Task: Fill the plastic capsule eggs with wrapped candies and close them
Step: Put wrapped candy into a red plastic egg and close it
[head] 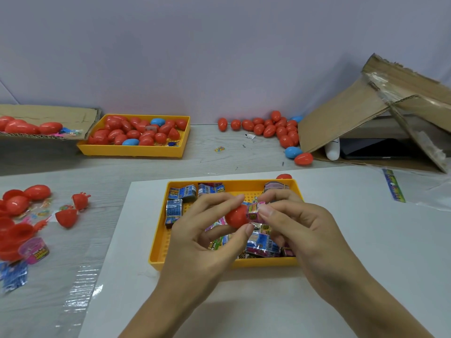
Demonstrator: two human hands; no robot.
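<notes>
over tray (pixel 156 252), grips (pixel 207 230) pinch egg (pixel 235 215)

Left hand (pixel 195 230) and right hand (pixel 292 220) hide most of the red egg half (pixel 236 215) & the pink candy (pixel 253 211); can't tell how far candy sits in. Tray (pixel 158 250) contents partly covered by both hands. Candy wrapper print too blurry to read. Egg halves (pixel 9 230) at left cut off by frame edge. Forearms cut off at bottom.

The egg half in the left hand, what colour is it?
Red egg half, seen clearly in the head view.
</notes>
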